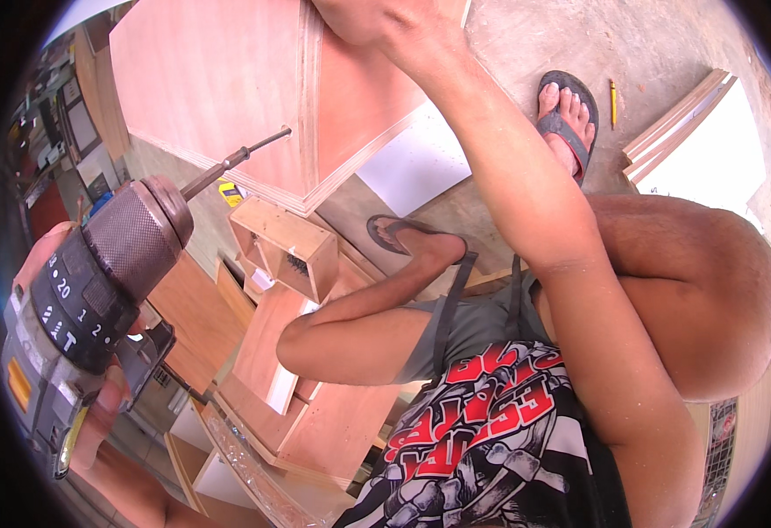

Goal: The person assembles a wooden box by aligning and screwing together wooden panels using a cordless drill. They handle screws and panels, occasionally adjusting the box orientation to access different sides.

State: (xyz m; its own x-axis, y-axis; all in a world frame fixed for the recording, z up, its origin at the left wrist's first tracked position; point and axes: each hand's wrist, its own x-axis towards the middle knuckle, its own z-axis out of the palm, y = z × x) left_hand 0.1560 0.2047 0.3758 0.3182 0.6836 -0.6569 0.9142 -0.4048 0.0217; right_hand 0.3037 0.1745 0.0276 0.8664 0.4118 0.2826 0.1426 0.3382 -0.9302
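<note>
You are gripping a cordless drill (pixel 95 299) in your left hand (pixel 77 414), fingers wrapped tight around its handle at the lower left, its bit (pixel 236 161) touching the face of a plywood panel (pixel 218 79) near the panel's edge. Your right hand (pixel 359 18) is pressing flat on that panel's top, well apart from the left. Below the panel a small wooden box (pixel 284 246) is sitting on stacked boards (pixel 315 422). A pencil (pixel 613 101) is lying on the concrete floor (pixel 667 44).
</note>
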